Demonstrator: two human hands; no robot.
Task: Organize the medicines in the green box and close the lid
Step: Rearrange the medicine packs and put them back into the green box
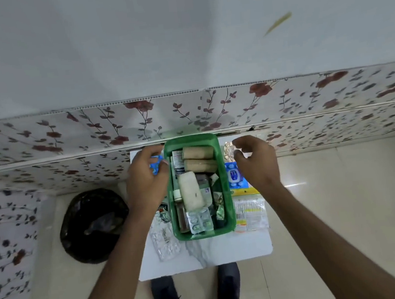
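Observation:
The green box (228, 194) stands open on a small white marble-look table (214, 252). It holds two brown bandage rolls (198, 153), a white roll (191, 191), small bottles and blister strips (200, 221). My left hand (143, 181) hovers at the box's left side above a blue item (155, 164), fingers curled and apart. At the box's right side my right hand (257, 162) hangs with curled fingers, holding nothing, over a foil strip (228, 149) and a blue packet (234, 176). No lid shows.
Blister strips (165, 244) lie left of the box and a clear packet with orange print (250, 213) lies right of it. A black-lined bin (93, 224) stands on the floor at the left. A floral-papered wall runs behind. My legs show below the table.

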